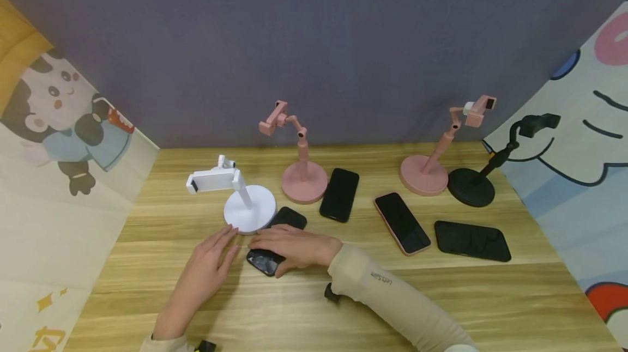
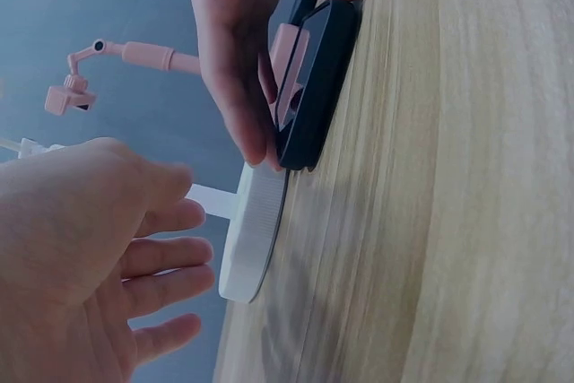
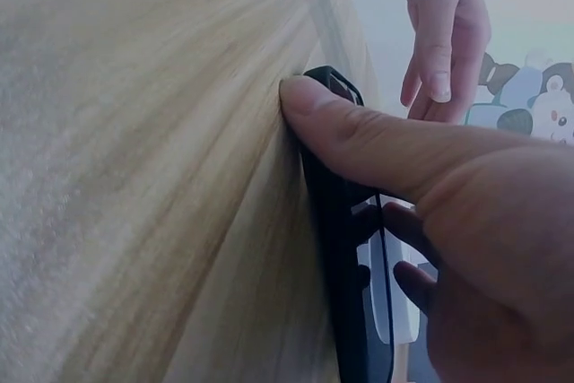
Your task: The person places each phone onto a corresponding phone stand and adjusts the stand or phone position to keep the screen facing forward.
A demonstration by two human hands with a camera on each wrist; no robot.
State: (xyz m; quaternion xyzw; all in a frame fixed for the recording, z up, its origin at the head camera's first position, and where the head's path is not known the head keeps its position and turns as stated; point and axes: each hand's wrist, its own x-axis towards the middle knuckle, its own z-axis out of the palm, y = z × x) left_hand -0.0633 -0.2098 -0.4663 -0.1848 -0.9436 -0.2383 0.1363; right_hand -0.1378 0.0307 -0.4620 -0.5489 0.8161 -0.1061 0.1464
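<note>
My right hand point(image 1: 294, 246) lies across a black phone point(image 1: 289, 217) on the wooden table. Its thumb point(image 3: 309, 96) grips one long edge, and the fingers reach over to the opposite side, partly hiding the screen. My left hand point(image 1: 208, 265) has loosely extended fingers and holds nothing. Its fingertips are right by the round base of a white phone stand point(image 1: 250, 210), as the head view shows. That base point(image 2: 251, 244) also appears just beyond the phone point(image 2: 318, 87) in the left wrist view.
Behind are a pink phone stand point(image 1: 304, 180) and another black phone point(image 1: 339, 195). To the right stand a second pink stand point(image 1: 424, 175) and a black stand point(image 1: 471, 187). A pink-edged phone point(image 1: 402, 224) and a black phone point(image 1: 472, 241) lie before them. A grey-blue wall point(image 1: 314, 52) closes the back.
</note>
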